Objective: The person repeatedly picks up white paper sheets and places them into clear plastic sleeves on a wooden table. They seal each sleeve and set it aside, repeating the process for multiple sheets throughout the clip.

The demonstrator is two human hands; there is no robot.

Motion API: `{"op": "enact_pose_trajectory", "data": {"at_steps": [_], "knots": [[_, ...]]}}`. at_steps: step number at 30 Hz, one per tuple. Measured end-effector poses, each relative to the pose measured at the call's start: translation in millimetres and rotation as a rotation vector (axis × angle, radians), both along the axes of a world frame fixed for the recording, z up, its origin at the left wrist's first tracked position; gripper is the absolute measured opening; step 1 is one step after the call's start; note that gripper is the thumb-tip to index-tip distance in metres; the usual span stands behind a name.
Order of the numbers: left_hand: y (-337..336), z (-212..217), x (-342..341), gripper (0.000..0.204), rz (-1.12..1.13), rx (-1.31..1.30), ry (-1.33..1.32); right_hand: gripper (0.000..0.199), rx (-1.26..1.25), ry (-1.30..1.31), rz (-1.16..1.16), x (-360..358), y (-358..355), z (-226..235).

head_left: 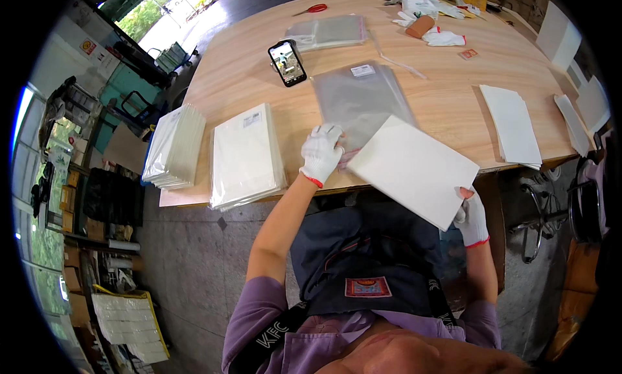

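My right hand, in a white glove with a red cuff, grips the right corner of a white rectangular board. The board is tilted over the table's front edge, and its far left corner lies at the mouth of a clear plastic bag on a flat pile of such bags. My left hand, gloved alike, has its fingers curled at the near left corner of that pile, closed on the bag's edge by a pinkish strip. Its fingertips are partly hidden.
Left of my hands lie bagged white boards and a taller bagged stack. A propped phone, more clear bags and red-handled scissors are farther back. White sheets lie right; gloves lie far right. A chair stands right.
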State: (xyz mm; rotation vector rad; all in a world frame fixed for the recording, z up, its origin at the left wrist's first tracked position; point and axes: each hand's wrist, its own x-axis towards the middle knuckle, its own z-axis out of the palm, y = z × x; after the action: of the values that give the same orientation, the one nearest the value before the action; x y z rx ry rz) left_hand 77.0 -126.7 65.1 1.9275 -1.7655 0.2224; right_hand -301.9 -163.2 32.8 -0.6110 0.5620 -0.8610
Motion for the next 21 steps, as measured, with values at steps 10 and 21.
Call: {"op": "enact_pose_trajectory", "data": {"at_steps": [10,21], "knots": [[20,13,-40,0.030,-0.151,-0.035,0.070,0.039,0.224,-0.122,-0.272,37,44,-14],[42,-9,-78,0.056,0.089,-0.364,1.549,0.031,0.058,-0.037,-0.210,57,55,25]]}}
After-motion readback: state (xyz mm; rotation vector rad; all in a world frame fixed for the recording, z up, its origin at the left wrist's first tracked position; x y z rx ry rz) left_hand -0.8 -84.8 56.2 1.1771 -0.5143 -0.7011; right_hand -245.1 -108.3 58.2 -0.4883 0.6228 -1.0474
